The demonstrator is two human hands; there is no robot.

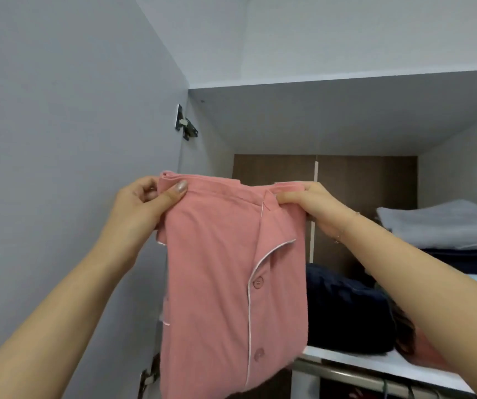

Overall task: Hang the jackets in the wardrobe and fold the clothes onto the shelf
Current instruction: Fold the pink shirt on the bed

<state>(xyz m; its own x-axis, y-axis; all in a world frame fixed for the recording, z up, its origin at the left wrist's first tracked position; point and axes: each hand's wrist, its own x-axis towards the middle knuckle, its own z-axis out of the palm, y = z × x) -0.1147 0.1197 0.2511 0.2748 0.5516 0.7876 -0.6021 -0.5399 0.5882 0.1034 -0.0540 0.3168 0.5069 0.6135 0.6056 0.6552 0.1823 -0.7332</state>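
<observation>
Pink buttoned top (pixel 225 272), folded lengthwise, hangs before the wardrobe shelf (pixel 375 362), its upper edge pinched at one corner by my left hand (pixel 148 203) and at the other by my right hand (pixel 315 208), dark folded clothes (pixel 346 312) behind it.

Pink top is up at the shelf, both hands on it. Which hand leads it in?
Right, probably. The right hand pinches the pink top on the side over the shelf, above the dark folded garment. The left hand grips the other corner by the wardrobe door, off the shelf.
</observation>
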